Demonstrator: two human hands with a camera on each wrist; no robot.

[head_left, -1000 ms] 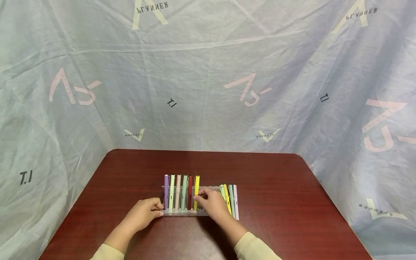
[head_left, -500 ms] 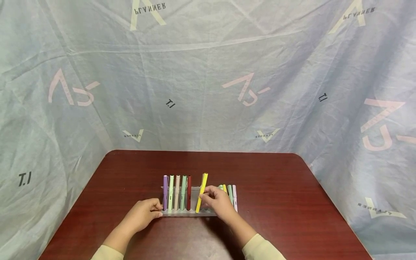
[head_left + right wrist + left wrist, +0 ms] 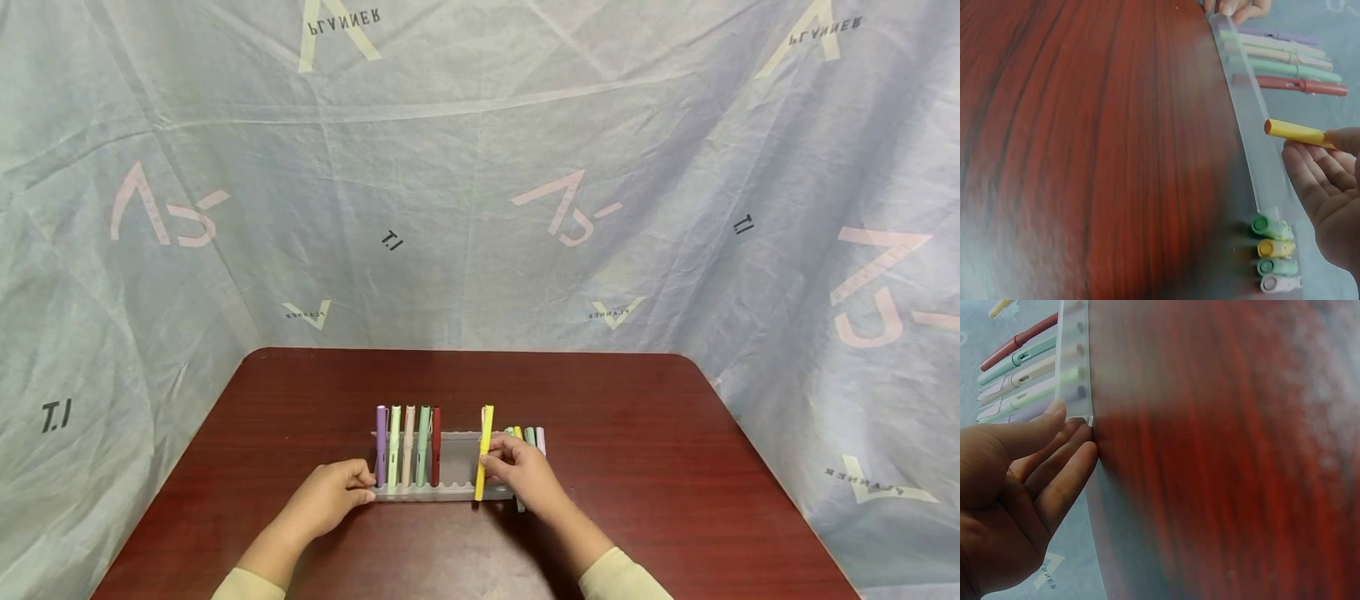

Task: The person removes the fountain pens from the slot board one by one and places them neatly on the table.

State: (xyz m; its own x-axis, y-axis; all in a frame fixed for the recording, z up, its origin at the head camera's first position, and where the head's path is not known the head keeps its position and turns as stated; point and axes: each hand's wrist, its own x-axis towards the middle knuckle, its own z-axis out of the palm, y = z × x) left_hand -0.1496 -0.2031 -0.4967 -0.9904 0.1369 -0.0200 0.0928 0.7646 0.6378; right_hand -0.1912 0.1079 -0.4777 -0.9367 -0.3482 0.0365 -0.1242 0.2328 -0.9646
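Note:
A clear plastic pen tray (image 3: 459, 461) with a notched front edge sits on the table. In its left part stand several capped pens side by side, from a purple pen (image 3: 381, 454) to a dark red pen (image 3: 436, 454). My left hand (image 3: 330, 497) pinches the tray's left end, thumb at the corner in the left wrist view. Between thumb and fingers my right hand (image 3: 527, 473) holds a yellow pen (image 3: 486, 425), nearly upright, over the right part of the tray. In the right wrist view the yellow pen's end (image 3: 1282, 128) points past the tray edge, raised off it.
Right of the tray, partly behind my right hand, several more pens lie in a row, including a second yellow pen (image 3: 1274, 248) and a pink pen (image 3: 1281, 284). The dark red wooden table (image 3: 637, 417) ends at a grey printed cloth (image 3: 465, 208).
My right hand has taken the yellow pen out from beside the dark red pen and moved it right along the tray. My left hand stays at the tray's end.

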